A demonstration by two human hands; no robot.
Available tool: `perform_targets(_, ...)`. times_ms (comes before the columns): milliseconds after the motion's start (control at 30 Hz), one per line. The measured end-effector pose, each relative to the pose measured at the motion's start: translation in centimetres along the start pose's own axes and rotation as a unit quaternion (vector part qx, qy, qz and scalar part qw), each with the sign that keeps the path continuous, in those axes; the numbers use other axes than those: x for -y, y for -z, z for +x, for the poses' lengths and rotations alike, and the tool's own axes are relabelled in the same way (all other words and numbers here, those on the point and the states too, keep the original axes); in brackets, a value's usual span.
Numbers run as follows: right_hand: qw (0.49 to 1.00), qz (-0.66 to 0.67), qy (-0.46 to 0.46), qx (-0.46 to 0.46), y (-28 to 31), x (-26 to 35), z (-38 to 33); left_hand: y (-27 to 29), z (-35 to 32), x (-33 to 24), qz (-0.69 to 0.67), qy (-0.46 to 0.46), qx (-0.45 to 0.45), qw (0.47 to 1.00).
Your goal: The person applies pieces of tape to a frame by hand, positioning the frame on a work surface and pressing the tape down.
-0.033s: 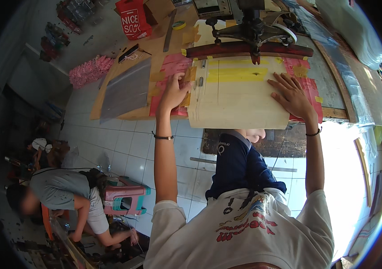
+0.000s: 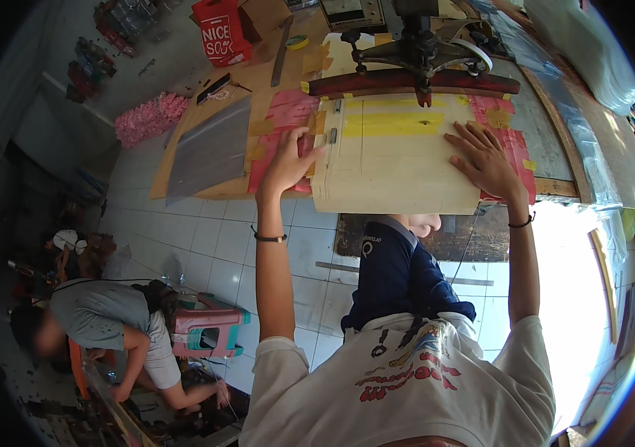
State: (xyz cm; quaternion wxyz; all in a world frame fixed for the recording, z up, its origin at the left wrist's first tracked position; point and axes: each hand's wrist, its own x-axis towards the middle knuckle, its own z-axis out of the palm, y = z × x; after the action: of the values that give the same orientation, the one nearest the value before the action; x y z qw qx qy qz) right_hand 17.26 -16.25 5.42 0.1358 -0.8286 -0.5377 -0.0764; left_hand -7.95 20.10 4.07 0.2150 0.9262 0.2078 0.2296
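A cream stack of sheets lies on a wooden work table, over a pink sheet. A yellow strip crosses its far end. That end sits under a dark wooden bar of a black metal press. My left hand grips the stack's left edge, thumb on top. My right hand lies flat on the stack's right side with the fingers spread. Both wrists wear thin dark bands.
A grey sheet lies left on the table, with a pink pile and a red carton beyond it. A person in a navy shirt is below the table edge. Another person in grey crouches by a pink and teal stool.
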Motion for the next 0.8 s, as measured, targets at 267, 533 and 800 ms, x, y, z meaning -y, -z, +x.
perform_targets(267, 0.998, 0.008, 0.051, 0.035, 1.6, 2.8, -4.7, 0.7, -9.5, -4.0, 0.159, -0.096, -0.017, 0.982)
perform_targets(533, 0.995, -0.032, 0.087, -0.038, 0.2, 0.4, -5.7, 1.5, -8.6, -3.9, 0.118, -0.126, -0.012, 0.985)
perform_targets(800, 0.992, -0.011, 0.112, -0.063, 1.4, 0.6, -5.5, 1.6, -8.9, -3.7, 0.047, -0.141, -0.064, 0.987)
